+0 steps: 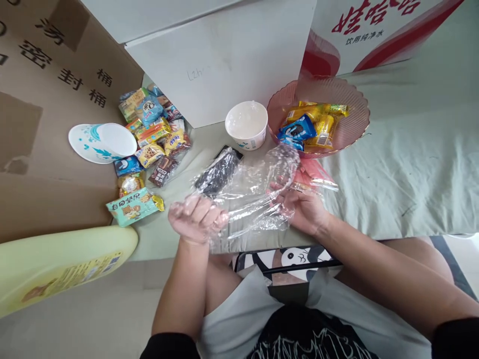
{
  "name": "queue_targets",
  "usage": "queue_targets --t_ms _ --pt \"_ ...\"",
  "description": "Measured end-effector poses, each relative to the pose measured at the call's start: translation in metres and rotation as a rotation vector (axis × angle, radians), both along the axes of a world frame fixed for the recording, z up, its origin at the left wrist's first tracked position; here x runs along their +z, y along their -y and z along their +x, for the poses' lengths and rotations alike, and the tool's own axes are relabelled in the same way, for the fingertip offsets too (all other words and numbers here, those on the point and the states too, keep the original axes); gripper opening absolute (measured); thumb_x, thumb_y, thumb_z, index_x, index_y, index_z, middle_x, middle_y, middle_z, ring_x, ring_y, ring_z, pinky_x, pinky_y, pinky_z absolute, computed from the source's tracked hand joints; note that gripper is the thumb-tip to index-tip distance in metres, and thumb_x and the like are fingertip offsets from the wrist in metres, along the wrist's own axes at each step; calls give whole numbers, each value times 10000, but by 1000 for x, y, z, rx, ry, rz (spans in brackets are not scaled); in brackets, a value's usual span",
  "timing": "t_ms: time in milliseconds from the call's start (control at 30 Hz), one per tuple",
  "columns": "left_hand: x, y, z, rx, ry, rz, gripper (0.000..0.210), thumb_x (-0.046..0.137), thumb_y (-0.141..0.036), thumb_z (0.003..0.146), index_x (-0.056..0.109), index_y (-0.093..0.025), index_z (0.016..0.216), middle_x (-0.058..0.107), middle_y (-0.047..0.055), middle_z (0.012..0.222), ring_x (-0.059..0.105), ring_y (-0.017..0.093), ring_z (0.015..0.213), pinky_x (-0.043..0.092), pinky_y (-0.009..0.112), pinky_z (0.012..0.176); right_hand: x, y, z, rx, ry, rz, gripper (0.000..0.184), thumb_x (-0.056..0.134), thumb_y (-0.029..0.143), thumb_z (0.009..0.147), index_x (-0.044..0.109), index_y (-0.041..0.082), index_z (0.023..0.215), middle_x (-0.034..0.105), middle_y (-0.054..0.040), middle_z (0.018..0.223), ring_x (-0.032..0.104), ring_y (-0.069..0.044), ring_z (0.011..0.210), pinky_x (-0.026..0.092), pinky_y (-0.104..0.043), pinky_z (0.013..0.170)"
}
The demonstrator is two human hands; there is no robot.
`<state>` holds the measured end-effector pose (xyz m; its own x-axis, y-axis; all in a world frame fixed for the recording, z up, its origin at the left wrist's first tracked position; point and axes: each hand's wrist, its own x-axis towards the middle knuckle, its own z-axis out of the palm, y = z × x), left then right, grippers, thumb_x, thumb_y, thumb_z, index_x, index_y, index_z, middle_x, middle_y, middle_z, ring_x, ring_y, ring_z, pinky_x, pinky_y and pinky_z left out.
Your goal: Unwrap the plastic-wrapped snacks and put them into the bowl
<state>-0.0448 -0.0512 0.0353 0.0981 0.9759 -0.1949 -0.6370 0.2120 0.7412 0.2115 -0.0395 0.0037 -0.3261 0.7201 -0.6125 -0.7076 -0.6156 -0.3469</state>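
Observation:
My left hand (198, 218) is closed in a fist on one end of a crumpled clear plastic film (250, 199). At the other end, my right hand (303, 207) is palm up, with its fingers curled in the same film, partly veiled by it. The film is stretched between the two hands, and its ruffled far edge reaches toward the pink bowl. Beneath the film, a dark phone (219, 172) lies on the cloth. A white paper bowl (247, 127) stands upright just beyond. Close by my right hand is a pink plastic packet (314, 174).
A ribbed pink bowl (357, 117) holds yellow and blue snack packets. At left are a pile of wrapped snacks (151, 132), a tipped paper bowl (90, 144), a green snack packet (132, 207) and a yellow jug (67, 264). Boxes, including a white one (220, 70), stand behind.

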Motion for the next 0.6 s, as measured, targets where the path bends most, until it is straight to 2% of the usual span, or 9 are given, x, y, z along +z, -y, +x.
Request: queue_targets --t_ms 100,167,233,267,300,367,467,533,600 --pt "17 -12 20 141 42 -65 535 556 -373 854 134 -196 576 97 -64 514 184 92 435 351 254 474 8 8 4 169 146 35 367 681 96 665 657 221 1010 770 -22 981 731 -159 831 594 -265 671" --pt "16 -21 32 175 77 -86 477 515 -296 859 131 -200 593 127 -60 545 202 95 466 364 247 504 18 18 9 531 232 106 166 701 260 783 654 188 925 752 -51 850 703 -155 692 531 -251 546" --pt "11 -29 37 182 88 -94 454 502 -264 854 135 -204 594 135 -59 552 202 97 473 355 246 509 28 28 16 941 314 353 194 656 365 858 637 182 796 707 -46 710 634 -138 570 446 -245 475" --pt "8 -31 37 181 80 -96 457 504 -265 853 136 -204 589 130 -60 549 199 98 472 352 247 511 33 32 21 1047 388 557 223 632 371 881 631 188 755 679 -33 661 595 -127 538 425 -252 479" --pt "5 -33 36 177 67 -95 468 512 -272 851 136 -203 582 124 -60 541 193 98 469 348 247 511 37 34 27 1040 510 779 230 606 355 900 633 195 737 655 -23 635 566 -123 531 426 -265 503" --pt "-1 -35 32 162 34 -86 499 536 -296 837 130 -197 565 108 -63 520 164 95 459 333 247 502 41 32 40 716 912 1120 195 563 304 931 661 214 787 644 -22 662 571 -142 591 468 -302 596" --pt "-9 -36 27 163 -28 -75 537 553 -334 828 113 -189 557 62 -70 500 79 85 445 288 239 466 33 22 57 239 1572 1183 168 565 284 939 691 225 1033 713 -107 960 661 -252 889 525 -421 819" --pt "-14 -39 28 185 -73 -78 555 551 -361 834 102 -187 558 27 -71 500 27 82 444 235 233 431 22 15 63 256 1833 1149 381 640 311 896 634 218 1266 659 -179 1266 611 -359 1176 498 -527 958" --pt "-16 -42 29 194 -92 -77 574 550 -383 836 92 -185 549 9 -67 496 4 81 443 176 234 401 12 11 62 426 1916 1158 614 717 335 837 537 224 1413 520 -213 1492 460 -439 1395 454 -599 1043"
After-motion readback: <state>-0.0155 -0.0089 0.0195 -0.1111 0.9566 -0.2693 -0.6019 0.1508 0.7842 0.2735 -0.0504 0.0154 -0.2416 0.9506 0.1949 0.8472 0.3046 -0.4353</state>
